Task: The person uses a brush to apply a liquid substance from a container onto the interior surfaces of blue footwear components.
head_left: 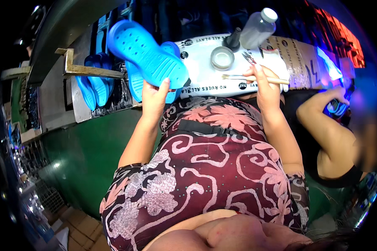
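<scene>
My left hand grips a bright blue foam clog by one end, thumb on top. Holes dot its wide far end, and ridges cross the part nearer my hand; a small dark patch shows at its edge. In my right hand is a paintbrush with a pale wooden handle, bristles pointing left. Small red-handled snips show just beyond my fingers; whether I hold them too is unclear. Left of the brush, a round clear jar stands on a white printed wrapped surface.
Behind the jar stand a dark narrow-necked bottle and a clear bottle with a white cap. More blue clogs lie at left, near a metal bracket. At right, another person's arm is close by, beside a taped cardboard box.
</scene>
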A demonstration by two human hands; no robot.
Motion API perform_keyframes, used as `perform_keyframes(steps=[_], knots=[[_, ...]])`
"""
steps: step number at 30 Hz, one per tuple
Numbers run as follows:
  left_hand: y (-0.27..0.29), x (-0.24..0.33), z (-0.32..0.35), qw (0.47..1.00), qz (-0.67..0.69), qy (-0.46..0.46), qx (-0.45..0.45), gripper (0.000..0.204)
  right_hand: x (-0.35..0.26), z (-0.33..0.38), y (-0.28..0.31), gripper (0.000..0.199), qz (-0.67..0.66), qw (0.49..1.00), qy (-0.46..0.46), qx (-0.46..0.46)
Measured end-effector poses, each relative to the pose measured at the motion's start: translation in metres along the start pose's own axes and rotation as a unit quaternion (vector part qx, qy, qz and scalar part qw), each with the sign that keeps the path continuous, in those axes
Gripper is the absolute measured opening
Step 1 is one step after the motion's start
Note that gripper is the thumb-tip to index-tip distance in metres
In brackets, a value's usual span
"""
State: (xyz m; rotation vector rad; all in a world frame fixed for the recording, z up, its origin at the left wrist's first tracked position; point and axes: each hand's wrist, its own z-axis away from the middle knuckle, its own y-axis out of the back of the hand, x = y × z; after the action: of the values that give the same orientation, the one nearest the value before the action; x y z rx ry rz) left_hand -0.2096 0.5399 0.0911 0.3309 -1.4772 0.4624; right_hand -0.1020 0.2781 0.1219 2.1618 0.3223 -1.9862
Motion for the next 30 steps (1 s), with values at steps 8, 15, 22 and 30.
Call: perform_keyframes(steps=[8,15,22,30], knots=[[-0.048,0.007,0.002,0.988,-0.052,-0.126,-0.068,0.036,-0.019,0.003,-0.017,0.023,0.161,0.948,0.260,-0.085],[-0.054,0.010,0.006,0.976,-0.085,-0.177,-0.092,0.036,-0.017,0.006,-0.015,0.022,0.261,0.920,0.281,-0.085],[-0.050,0.001,0.003,0.957,-0.148,-0.238,-0.072,0.033,-0.016,0.008,-0.007,0.024,0.233,0.929,0.278,-0.072],[-0.052,0.000,0.002,0.939,-0.184,-0.282,-0.072,0.035,-0.009,0.004,-0.012,0.018,0.245,0.916,0.310,-0.072]])
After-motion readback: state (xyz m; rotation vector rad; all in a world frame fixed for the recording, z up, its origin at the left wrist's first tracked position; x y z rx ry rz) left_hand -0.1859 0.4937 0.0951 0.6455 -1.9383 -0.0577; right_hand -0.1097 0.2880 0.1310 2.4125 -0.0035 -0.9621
